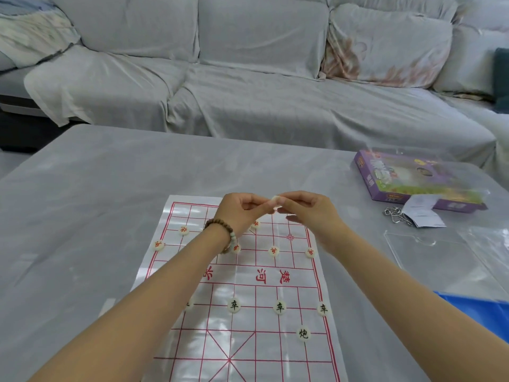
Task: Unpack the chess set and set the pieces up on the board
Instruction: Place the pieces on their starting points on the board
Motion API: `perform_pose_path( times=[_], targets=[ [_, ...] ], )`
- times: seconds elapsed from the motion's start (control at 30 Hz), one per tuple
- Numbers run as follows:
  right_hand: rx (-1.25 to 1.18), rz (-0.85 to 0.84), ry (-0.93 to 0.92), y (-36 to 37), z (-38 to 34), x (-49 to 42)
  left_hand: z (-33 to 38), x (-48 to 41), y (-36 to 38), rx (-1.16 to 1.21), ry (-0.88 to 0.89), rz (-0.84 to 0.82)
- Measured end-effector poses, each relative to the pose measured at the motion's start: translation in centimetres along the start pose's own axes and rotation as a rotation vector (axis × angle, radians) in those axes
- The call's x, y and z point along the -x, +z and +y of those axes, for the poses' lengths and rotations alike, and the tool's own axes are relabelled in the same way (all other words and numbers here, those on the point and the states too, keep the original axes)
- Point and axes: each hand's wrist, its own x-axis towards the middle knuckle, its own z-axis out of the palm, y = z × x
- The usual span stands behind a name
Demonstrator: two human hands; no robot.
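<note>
A white sheet board (248,340) with a red grid lies flat on the table in front of me. Several round white pieces stand on it: red-marked ones (274,251) on the far half, black-marked ones (279,307) on the near half. Both hands meet above the far half of the board. My left hand (242,213) and my right hand (311,213) pinch one small white piece (275,199) between their fingertips. A bead bracelet is on my left wrist.
A purple game box (413,180) lies at the table's far right, with a folded paper slip (422,213) and a metal chain (396,215) beside it. A clear plastic tray (429,252) and a blue sheet (473,310) are at the right. A covered sofa (248,78) stands behind.
</note>
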Motion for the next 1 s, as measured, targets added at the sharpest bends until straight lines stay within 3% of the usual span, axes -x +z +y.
perform_pose_path(
  times=[0.1, 0.23, 0.3, 0.57, 0.7, 1.0],
  targets=[
    [0.084, 0.023, -0.026, -1.6, 0.8, -0.2, -0.9, -0.2, 0.8, -0.174, 0.039, -0.03],
    [0.601, -0.107, -0.057, -3.1, 2.5, -0.9, -2.1, -0.4, 0.9, -0.676, 0.099, -0.072],
    [0.71, -0.157, -0.046, -3.0, 3.3, -1.1, -2.1, -0.4, 0.9, -0.862, 0.172, -0.098],
    [0.813, -0.044, -0.11, -2.9, 4.2, -1.3, -3.2, -0.8, 0.8, -0.962, 0.182, -0.179],
    [0.963, -0.077, -0.098, -3.1, 4.5, -1.0, -3.3, -1.0, 0.6, -0.97, 0.16, -0.215],
    [0.936, -0.127, -0.102, -2.9, 4.1, -0.5, -3.2, -1.1, 0.6, -0.947, 0.12, -0.21]
  ],
)
